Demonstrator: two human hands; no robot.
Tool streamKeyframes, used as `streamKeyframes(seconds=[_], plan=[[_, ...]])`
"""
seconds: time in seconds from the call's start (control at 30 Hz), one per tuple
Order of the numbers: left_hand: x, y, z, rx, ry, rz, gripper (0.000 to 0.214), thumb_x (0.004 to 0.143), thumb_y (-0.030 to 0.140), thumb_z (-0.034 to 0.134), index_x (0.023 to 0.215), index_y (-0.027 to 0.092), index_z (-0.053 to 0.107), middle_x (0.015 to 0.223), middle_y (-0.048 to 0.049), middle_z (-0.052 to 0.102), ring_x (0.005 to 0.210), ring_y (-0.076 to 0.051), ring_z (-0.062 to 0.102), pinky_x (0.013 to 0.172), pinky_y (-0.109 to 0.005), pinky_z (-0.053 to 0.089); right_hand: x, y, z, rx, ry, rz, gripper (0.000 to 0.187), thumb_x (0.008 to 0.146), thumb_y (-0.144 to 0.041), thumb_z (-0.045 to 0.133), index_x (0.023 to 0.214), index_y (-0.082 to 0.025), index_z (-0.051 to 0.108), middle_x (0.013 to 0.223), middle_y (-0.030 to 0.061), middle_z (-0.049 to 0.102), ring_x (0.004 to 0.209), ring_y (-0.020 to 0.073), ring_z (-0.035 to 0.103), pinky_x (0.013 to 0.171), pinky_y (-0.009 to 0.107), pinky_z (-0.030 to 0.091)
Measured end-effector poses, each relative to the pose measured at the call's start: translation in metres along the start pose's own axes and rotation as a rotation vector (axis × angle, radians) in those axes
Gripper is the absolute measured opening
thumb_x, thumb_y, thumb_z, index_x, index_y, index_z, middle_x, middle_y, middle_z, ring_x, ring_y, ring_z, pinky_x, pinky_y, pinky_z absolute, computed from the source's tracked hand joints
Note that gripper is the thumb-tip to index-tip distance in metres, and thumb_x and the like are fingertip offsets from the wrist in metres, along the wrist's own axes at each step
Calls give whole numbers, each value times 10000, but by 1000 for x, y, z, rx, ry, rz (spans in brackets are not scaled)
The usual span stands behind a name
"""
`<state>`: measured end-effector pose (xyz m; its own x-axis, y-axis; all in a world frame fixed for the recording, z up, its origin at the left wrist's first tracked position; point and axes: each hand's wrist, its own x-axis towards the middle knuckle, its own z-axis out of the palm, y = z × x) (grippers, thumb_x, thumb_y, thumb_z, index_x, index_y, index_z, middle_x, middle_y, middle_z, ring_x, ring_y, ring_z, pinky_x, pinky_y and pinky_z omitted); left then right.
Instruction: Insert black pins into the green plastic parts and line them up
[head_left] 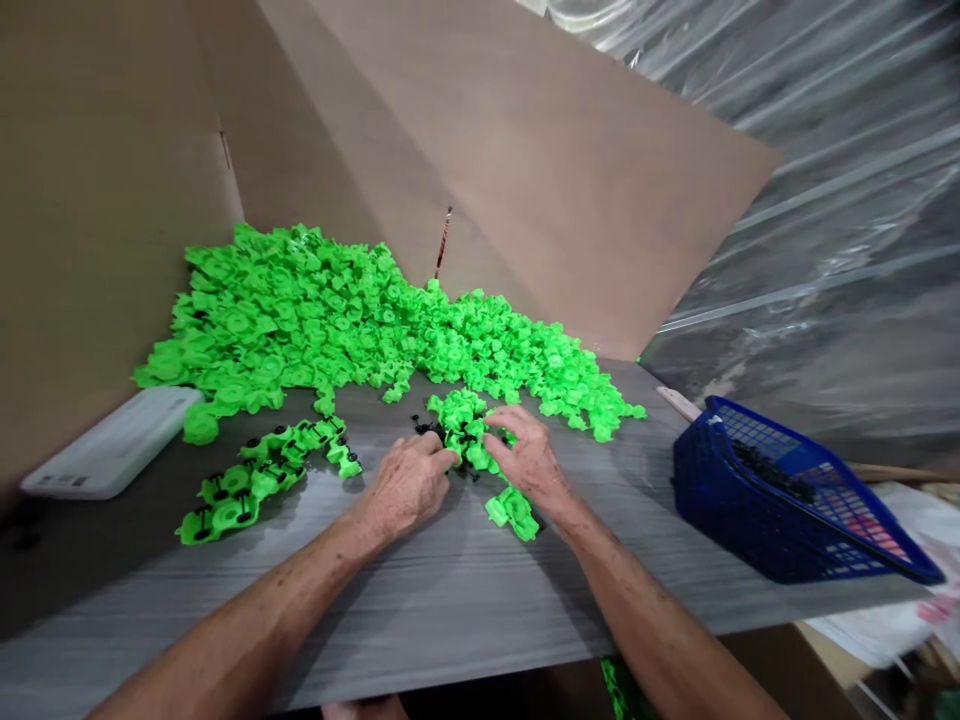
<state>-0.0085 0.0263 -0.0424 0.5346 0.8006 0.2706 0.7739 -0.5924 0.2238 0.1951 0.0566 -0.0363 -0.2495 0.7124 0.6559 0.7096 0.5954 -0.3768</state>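
Your left fingertips (444, 457) are drawn together at the near edge of a clump of linked green plastic parts (463, 432), right by its small black fittings (429, 428). Whether they grip a fitting or only touch it cannot be told from this view. Your right fingers (501, 438) curl together over the clump and appear to clamp it against the grey wood-grain board (450, 590). The clump lies on the board between your hands, with a smaller green piece (514, 512) just below it, near your right wrist.

A linked row of green parts with black fittings (262, 480) lies to your left, and the large green heap (300, 320) spreads behind your hands. Its front edge is near enough that a wide movement of either forearm could drag loose parts into the row. The black fittings are small, so a weak pinch could let one spring away and vanish among the green parts. Squeezing the clump unevenly could also make linked pieces separate. On your right, the tilted blue plastic basket (787, 500) holds black parts (761, 470), and a careless knock could spill them across the board.
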Motion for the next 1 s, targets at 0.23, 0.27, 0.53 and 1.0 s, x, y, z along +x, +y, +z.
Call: streamKeyframes(seconds=[0.23,0.27,0.53,1.0], plan=[[2,-6,-4,-139,206,-342,257,795,152,502,1021,177,621,1002,-96,659,926,-256,640,788,-348,446,48,-16,28,-208,-400,-81,220,805,-117,570,921,-191,742,920,63,714,927,200,625,868,305,441],[3,-8,-6,-173,256,-417,258,808,165,498,1040,166,611,977,-99,670,908,-255,646,781,-341,448,53,-19,32,-252,-462,-76,236,824,-131,555,953,-195,742,937,63,711,929,197,622,861,297,436],[9,-15,-11,-554,531,-681,444,902,366,398,1240,116,540,864,-102,701,817,-245,649,758,-341,458,87,-32,65,-420,-712,-112,294,807,-100,529,968,-207,751,1001,105,709,1026,237,593,801,272,414],[-2,33,-2,-1177,107,-715,233,825,331,464,1009,207,537,563,38,558,445,-149,544,410,-231,382,101,-32,65,-460,-844,-216,185,746,-90,598,787,-175,757,814,101,745,839,232,682,697,265,433]])
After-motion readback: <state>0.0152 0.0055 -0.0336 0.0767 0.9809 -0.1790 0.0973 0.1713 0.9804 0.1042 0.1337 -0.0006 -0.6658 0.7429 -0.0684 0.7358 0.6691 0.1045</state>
